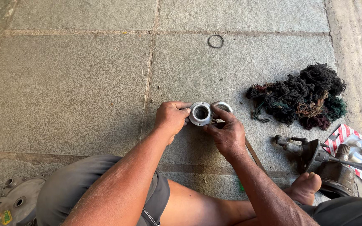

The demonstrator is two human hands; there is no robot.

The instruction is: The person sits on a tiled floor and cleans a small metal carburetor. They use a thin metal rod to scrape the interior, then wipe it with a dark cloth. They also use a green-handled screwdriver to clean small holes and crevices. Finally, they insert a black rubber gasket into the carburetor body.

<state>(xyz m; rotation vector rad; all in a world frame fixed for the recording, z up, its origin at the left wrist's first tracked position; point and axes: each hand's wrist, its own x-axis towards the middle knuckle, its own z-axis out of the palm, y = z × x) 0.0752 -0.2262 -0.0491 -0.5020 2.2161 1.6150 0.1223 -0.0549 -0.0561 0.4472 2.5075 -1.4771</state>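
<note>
Together, left hand [170,118] and right hand [228,133] — fingers closed round metal flanged sleeve [200,113], bore upward.

We see a round metal flange housing [200,113], silver-grey, with a wide central bore facing up at us, held level above the stone floor [76,88]. A second metal ring part [223,105] lies just behind it, partly hidden, its rim tilted and touching the housing's edge.

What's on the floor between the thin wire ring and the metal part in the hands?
Nothing: in the head view the stretch from the wire ring down to the metal part is bare stone floor, with no tool or scrap on it.
</note>
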